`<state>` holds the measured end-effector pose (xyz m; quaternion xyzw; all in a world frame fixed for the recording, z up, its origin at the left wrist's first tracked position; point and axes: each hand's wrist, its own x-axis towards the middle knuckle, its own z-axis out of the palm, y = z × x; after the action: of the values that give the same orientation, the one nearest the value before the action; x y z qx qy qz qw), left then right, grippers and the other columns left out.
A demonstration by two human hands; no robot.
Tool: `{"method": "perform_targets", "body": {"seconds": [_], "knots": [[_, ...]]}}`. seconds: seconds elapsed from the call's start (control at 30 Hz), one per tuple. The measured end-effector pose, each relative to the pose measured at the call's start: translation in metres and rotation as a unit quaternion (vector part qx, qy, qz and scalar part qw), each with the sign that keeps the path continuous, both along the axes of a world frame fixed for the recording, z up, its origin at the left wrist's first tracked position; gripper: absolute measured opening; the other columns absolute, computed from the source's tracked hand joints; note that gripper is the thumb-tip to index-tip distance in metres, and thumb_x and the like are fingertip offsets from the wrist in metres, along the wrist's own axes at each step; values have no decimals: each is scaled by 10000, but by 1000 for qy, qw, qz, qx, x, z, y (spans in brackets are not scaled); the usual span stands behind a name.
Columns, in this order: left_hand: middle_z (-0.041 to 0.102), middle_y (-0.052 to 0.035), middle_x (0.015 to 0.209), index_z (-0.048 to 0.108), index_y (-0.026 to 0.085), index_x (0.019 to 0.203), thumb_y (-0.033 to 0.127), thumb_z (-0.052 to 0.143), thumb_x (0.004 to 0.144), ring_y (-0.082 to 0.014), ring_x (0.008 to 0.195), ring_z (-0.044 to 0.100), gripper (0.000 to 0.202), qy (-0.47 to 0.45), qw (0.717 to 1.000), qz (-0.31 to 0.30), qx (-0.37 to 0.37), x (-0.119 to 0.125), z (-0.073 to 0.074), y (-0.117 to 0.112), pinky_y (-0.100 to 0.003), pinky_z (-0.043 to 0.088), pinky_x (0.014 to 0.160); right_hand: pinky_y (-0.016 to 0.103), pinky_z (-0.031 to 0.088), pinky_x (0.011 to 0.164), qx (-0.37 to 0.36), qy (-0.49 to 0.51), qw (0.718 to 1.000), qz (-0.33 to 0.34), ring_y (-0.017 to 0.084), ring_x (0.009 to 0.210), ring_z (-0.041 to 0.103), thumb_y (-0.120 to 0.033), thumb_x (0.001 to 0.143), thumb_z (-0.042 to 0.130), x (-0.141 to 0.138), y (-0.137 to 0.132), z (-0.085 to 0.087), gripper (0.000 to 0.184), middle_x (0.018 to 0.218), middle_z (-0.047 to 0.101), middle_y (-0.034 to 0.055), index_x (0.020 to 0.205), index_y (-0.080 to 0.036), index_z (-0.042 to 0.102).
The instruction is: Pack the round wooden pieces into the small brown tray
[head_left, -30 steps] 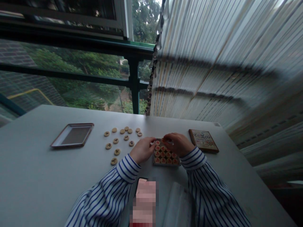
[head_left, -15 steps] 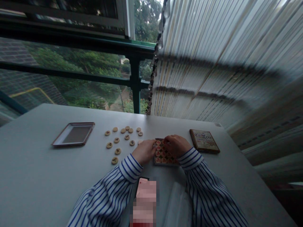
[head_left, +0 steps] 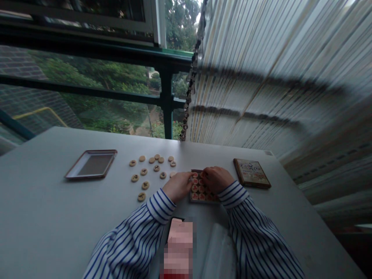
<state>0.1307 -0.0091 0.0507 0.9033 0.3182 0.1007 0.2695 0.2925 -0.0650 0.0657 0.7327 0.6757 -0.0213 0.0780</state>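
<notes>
A shallow box [head_left: 200, 201] holds rows of round xiangqi pieces [head_left: 194, 188] with red characters. My left hand [head_left: 181, 183] is closed at the box's left rim, its fingertips by the upper left piece. Over the box's upper right, my right hand [head_left: 216, 179] has its fingers bent down and closed on a piece in the top row. That hand covers the right part of the box. Left of the box, several loose xiangqi pieces [head_left: 143, 171] lie scattered, some showing dark characters and others plain faces.
An open box lid or tray [head_left: 101, 176] lies at the left of the white table [head_left: 72, 217]. A closed decorated box [head_left: 252, 173] lies at right. A phone [head_left: 177, 232], partly blurred out, and a clear plastic sheet [head_left: 219, 252] lie between my forearms. Window and striped curtain stand behind.
Both hands stay at the box, with the right fingers shifting very slightly over the top row. The whole view has drifted a little; the loose pieces have not moved.
</notes>
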Motion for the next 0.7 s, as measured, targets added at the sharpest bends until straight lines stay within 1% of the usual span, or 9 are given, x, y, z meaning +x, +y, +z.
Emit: {"method": "perform_targets", "body": {"seconds": [0.2,0.33,0.47,0.63,0.7], "knots": [[648,-73,978,551,170,1071,250,415,793,-185,900,590,320,-17,1000,-13,0,0,0,0,-268,441,764,266,378,650,4,-4,1000,-1,183,813,579,-373,855,303,1,0,-3,345,878,634,92,913,-186,587],[643,-84,997,548,163,1082,246,418,788,-195,920,587,332,-2,1000,-9,0,0,1,0,-280,437,783,272,384,652,-6,-8,1000,-7,185,803,584,-377,863,283,2,1,-5,368,872,634,107,910,-181,591],[641,-81,1004,543,169,1086,254,410,794,-195,930,583,332,-1,1000,-8,-1,-1,1,0,-280,437,784,277,390,632,-2,-8,1000,-6,199,794,591,-382,862,284,2,2,-7,373,850,638,106,901,-184,598],[652,-80,964,533,159,1098,245,418,787,-186,898,593,343,0,1000,-7,-6,-1,1,0,-270,442,768,277,393,633,-4,-3,1000,-5,199,796,593,-387,866,276,1,2,-6,388,845,641,108,915,-185,604],[647,-76,981,532,160,1099,235,425,780,-180,906,589,345,1,1000,-7,-5,-1,2,1,-264,436,781,275,395,639,-11,-2,1000,-7,194,799,594,-388,868,277,1,2,-5,387,851,642,107,927,-188,604]]}}
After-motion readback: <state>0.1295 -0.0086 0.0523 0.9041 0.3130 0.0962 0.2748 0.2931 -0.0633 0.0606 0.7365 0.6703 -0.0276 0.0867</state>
